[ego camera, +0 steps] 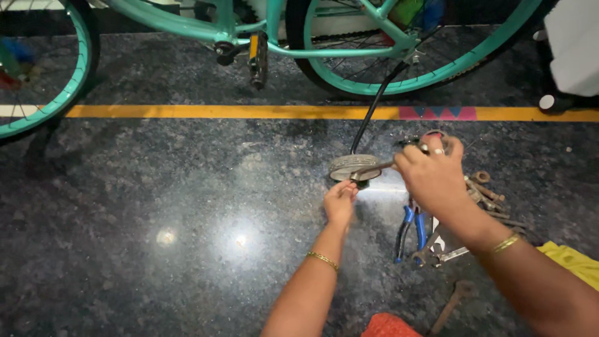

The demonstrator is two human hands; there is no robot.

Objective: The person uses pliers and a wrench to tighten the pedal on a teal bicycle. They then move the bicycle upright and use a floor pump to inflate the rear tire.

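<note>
A small grey training wheel [354, 166] rests on the dark speckled stone floor [156, 206], at the lower end of a black bent bracket arm [373, 109] that climbs to the rear axle of a turquoise bicycle [324, 47]. The left hand [340, 203] is pinched closed on something at the wheel's hub, just under the wheel; what its fingers grip is too small to tell. The right hand [432, 175] is closed around the handle of a thin rusty wrench [374, 170], whose other end reaches the same hub. Both wrists wear gold bangles. Just behind and beside the right hand a scatter of tools lies on the floor: blue-handled pliers [409, 232], a couple of silver spanners [437, 251], and a heap of rusty bolts [483, 190]. Nearer the bottom edge of the view lies another rusty spanner [452, 302], with a scrap of orange cloth [387, 326] beside it and yellow cloth [571, 259] at the right edge. Beyond the wheel a yellow stripe [218, 112] runs across the floor, and the bicycle stands on the far side of it, its pedal [257, 59] hanging down.
</note>
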